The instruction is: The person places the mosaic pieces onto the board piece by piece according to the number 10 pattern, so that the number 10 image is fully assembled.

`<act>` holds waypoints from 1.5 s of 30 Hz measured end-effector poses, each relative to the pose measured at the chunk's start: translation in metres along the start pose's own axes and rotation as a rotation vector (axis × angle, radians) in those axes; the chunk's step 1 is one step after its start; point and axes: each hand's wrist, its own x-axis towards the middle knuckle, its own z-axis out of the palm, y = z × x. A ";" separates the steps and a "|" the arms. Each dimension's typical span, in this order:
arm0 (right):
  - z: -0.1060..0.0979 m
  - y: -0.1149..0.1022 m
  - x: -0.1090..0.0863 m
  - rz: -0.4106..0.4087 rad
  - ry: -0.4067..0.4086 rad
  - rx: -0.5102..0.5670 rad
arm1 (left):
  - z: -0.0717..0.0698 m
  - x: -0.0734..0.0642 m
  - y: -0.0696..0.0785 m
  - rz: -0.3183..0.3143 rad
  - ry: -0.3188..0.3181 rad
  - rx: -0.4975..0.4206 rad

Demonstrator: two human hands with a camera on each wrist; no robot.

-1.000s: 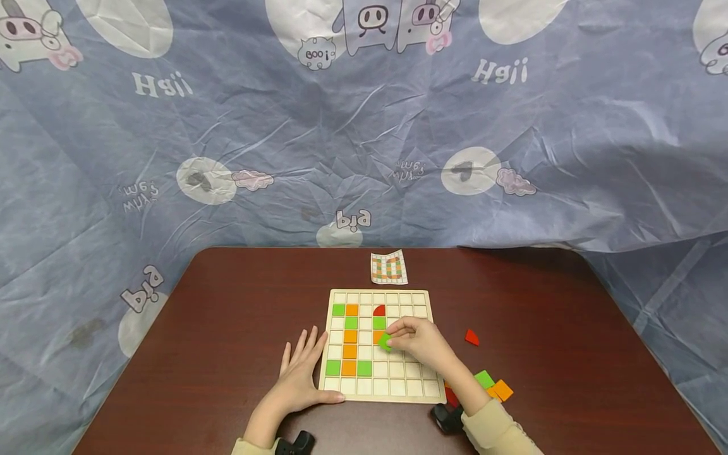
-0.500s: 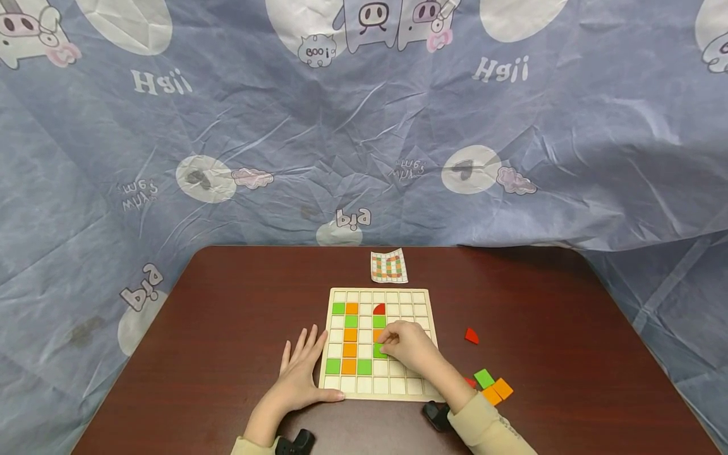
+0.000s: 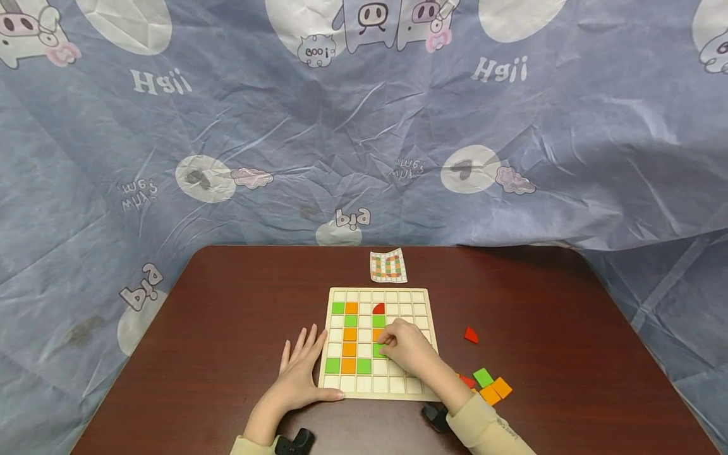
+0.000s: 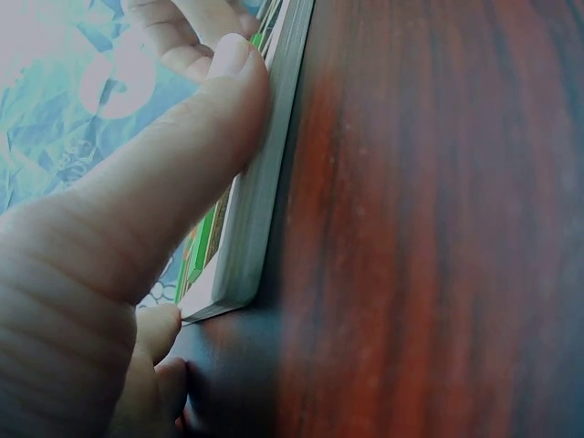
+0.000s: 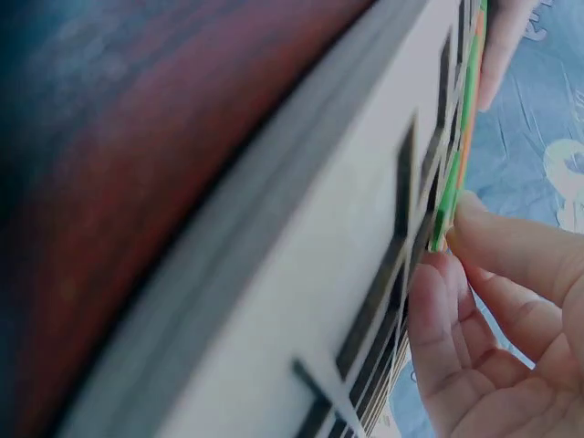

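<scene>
A pale gridded board (image 3: 398, 398) lies on the table, with green, orange and red tiles set in some cells. My right hand (image 3: 412, 347) is over its middle, thumb and fingertips pinching the edge of a green square tile (image 3: 378, 350) that sits in a cell under an orange one. In the right wrist view the thumb (image 5: 511, 242) meets the end of that green tile (image 5: 444, 214). My left hand (image 3: 298, 379) lies spread at the board's left side, fingertips by the left edge. Its thumb (image 4: 196, 132) rests on the near left corner of the board.
Loose tiles lie right of the board: a green square (image 3: 483, 378), orange squares (image 3: 502, 387) and a red piece (image 3: 467, 381) partly behind the right forearm. A red quarter-round tile (image 3: 471, 335) lies farther back. Beyond the board is a paper pattern card (image 3: 389, 266).
My right hand has brought the green tile down and left into the cell below the orange one, and its fingers stay there. The left hand keeps its place.
</scene>
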 end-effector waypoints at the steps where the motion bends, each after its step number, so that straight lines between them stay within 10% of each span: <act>1: -0.001 0.001 0.000 0.003 -0.005 0.015 | 0.000 0.000 0.000 0.001 0.000 -0.001; 8: -0.023 0.015 -0.005 0.114 0.024 0.120 | 0.001 0.000 -0.001 0.009 0.000 0.001; 23: -0.099 0.080 -0.032 0.276 0.138 0.000 | 0.000 -0.001 -0.001 0.011 0.001 -0.011; 45: -0.097 0.096 -0.031 0.430 0.099 -0.118 | 0.000 -0.001 0.001 0.013 -0.004 0.001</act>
